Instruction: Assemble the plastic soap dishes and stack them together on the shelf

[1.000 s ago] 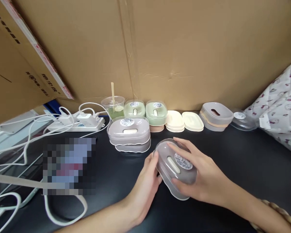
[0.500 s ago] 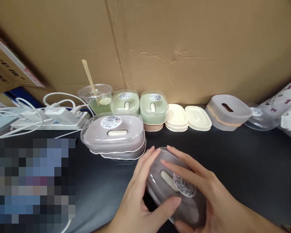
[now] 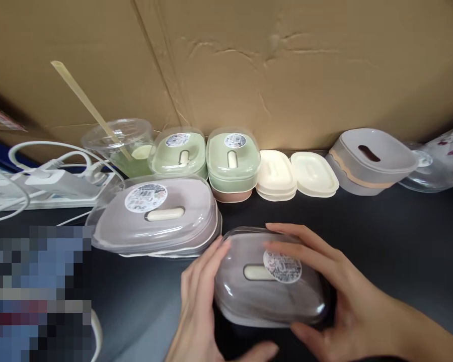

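Observation:
A greyish-purple oval lidded box (image 3: 260, 301) with a clear domed cover, a cream bar in its top and a round printed label is between my hands, low over or on the black tabletop. My left hand (image 3: 202, 301) lies along its left end, fingertips at the upper left edge, thumb stretched out below the front edge. On the other side, my right hand (image 3: 335, 291) grips the right end, fingers over the cover and thumb at the front. What lies under the box is hidden. Just left of it rests a larger lilac lidded box (image 3: 177, 229) under a clear cover.
Two green lidded boxes (image 3: 234, 158), cream lids (image 3: 313, 173) and a grey box with a peach band (image 3: 385, 151) line the cardboard wall (image 3: 219, 65). A plastic cup with a straw (image 3: 136, 133) and a power strip with cables (image 3: 60, 186) stand at left. A clear cover (image 3: 434, 176) lies far right.
The box between my hands has turned from slanted to lengthwise across the view. My left thumb has moved off its cover toward the front. The camera view has shifted closer.

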Motion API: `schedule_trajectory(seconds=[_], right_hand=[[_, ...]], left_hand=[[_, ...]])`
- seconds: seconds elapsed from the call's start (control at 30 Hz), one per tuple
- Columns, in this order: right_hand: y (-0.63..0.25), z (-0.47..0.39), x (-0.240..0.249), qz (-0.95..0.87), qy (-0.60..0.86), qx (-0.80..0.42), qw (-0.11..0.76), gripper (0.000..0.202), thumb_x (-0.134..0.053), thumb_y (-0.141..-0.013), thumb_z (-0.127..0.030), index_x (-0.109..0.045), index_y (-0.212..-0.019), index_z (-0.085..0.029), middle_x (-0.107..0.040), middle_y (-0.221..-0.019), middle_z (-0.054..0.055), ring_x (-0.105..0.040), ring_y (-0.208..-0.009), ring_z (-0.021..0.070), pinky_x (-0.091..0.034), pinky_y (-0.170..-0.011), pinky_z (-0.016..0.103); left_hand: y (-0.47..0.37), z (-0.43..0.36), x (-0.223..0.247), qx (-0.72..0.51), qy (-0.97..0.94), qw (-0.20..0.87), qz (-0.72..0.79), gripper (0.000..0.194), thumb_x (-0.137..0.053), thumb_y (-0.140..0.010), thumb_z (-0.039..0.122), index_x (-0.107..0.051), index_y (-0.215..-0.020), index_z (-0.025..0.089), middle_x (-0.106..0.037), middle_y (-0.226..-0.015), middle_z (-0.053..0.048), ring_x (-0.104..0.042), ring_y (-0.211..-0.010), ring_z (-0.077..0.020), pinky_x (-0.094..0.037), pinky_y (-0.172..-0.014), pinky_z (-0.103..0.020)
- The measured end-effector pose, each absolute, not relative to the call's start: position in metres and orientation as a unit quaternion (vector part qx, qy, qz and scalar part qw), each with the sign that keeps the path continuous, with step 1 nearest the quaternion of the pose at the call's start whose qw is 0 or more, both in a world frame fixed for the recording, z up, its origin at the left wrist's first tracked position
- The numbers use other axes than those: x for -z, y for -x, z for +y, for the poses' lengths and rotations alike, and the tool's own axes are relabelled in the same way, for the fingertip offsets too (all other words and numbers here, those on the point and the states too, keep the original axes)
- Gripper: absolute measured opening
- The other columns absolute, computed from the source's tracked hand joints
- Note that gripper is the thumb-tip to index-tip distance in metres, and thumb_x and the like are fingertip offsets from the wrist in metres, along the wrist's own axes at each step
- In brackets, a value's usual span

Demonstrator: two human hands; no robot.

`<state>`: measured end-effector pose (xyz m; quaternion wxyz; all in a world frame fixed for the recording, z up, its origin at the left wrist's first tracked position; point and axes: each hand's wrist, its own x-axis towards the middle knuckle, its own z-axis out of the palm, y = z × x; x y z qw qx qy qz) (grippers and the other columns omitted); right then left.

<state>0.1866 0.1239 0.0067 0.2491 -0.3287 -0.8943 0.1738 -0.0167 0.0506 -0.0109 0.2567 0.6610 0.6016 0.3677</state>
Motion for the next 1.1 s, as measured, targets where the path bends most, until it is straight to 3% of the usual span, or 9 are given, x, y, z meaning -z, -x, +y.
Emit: schedule_trajectory(seconds=[0.1,0.23,0.4,0.6,0.73,0.83,0.97,1.1], right_hand=[[-0.189,0.133,-0.009,-0.900,0.308,-0.220,0.215,0.072,-0.069,-0.059,-0.046,-0.052,-0.125,-0.022,-0.035,-0.134,0.006,-0.047,-0.119,0.0101,-0.046,-0.101,0.016],[-0.189,0.134,-0.011,-0.893,0.297,-0.251,0.226,0.065,-0.068,-0.060,-0.047,-0.058,-0.119,-0.021,-0.034,-0.134,0.007,-0.046,-0.120,0.0094,-0.044,-0.103,0.019],[-0.189,0.133,-0.009,-0.914,0.274,-0.176,0.241,0.065,-0.067,-0.061,-0.052,-0.059,-0.118,-0.021,-0.038,-0.132,0.007,-0.046,-0.121,0.0086,-0.045,-0.103,0.019],[-0.188,0.133,-0.009,-0.932,0.237,-0.079,0.264,0.065,-0.064,-0.064,-0.057,-0.057,-0.120,-0.025,-0.039,-0.131,0.005,-0.047,-0.120,0.0076,-0.048,-0.097,0.018],[-0.188,0.134,-0.011,-0.940,0.244,-0.039,0.236,0.066,-0.063,-0.064,-0.058,-0.055,-0.122,-0.028,-0.039,-0.131,0.005,-0.047,-0.120,0.0086,-0.050,-0.095,0.019],[-0.190,0.137,-0.008,-0.934,0.250,-0.063,0.248,0.065,-0.063,-0.065,-0.056,-0.055,-0.122,-0.025,-0.039,-0.131,0.006,-0.046,-0.120,0.0085,-0.049,-0.096,0.019],[-0.192,0.139,-0.004,-0.927,0.250,-0.102,0.261,0.065,-0.064,-0.065,-0.054,-0.056,-0.121,-0.022,-0.039,-0.131,0.006,-0.045,-0.121,0.0083,-0.047,-0.100,0.020],[-0.192,0.139,-0.003,-0.930,0.240,-0.088,0.264,0.066,-0.064,-0.065,-0.054,-0.053,-0.124,-0.024,-0.037,-0.132,0.005,-0.043,-0.123,0.0078,-0.045,-0.102,0.021]], left_hand=[[0.017,0.051,0.020,-0.368,-0.669,0.234,0.602,0.088,-0.067,-0.069,0.018,-0.019,-0.140,0.034,-0.040,-0.133,-0.009,-0.042,-0.121,-0.0285,-0.039,-0.098,-0.045],[0.017,0.053,0.029,-0.398,-0.663,0.251,0.582,0.086,-0.069,-0.068,0.023,-0.022,-0.139,0.034,-0.038,-0.135,-0.009,-0.043,-0.122,-0.0284,-0.040,-0.097,-0.044],[0.019,0.057,0.023,-0.406,-0.634,0.328,0.571,0.091,-0.072,-0.063,0.023,-0.024,-0.139,0.029,-0.036,-0.137,-0.011,-0.039,-0.125,-0.0285,-0.033,-0.103,-0.047],[0.022,0.057,0.015,-0.372,-0.691,0.331,0.524,0.089,-0.070,-0.069,0.018,-0.022,-0.142,0.038,-0.035,-0.140,-0.005,-0.030,-0.130,-0.0248,-0.026,-0.108,-0.046],[0.026,0.062,0.016,-0.339,-0.724,0.300,0.521,0.083,-0.069,-0.070,0.017,-0.029,-0.139,0.041,-0.024,-0.144,-0.005,-0.021,-0.136,-0.0237,-0.023,-0.110,-0.044],[0.028,0.067,0.015,-0.330,-0.738,0.281,0.517,0.079,-0.070,-0.070,0.017,-0.034,-0.137,0.037,-0.028,-0.140,-0.006,-0.028,-0.133,-0.0226,-0.026,-0.109,-0.041],[0.029,0.069,0.014,-0.348,-0.736,0.273,0.512,0.084,-0.070,-0.069,0.016,-0.028,-0.140,0.032,-0.039,-0.131,-0.008,-0.038,-0.126,-0.0209,-0.029,-0.108,-0.040],[0.030,0.069,0.016,-0.340,-0.767,0.233,0.492,0.079,-0.062,-0.077,0.018,-0.021,-0.142,0.035,-0.030,-0.138,-0.008,-0.032,-0.131,-0.0214,-0.029,-0.108,-0.041]])
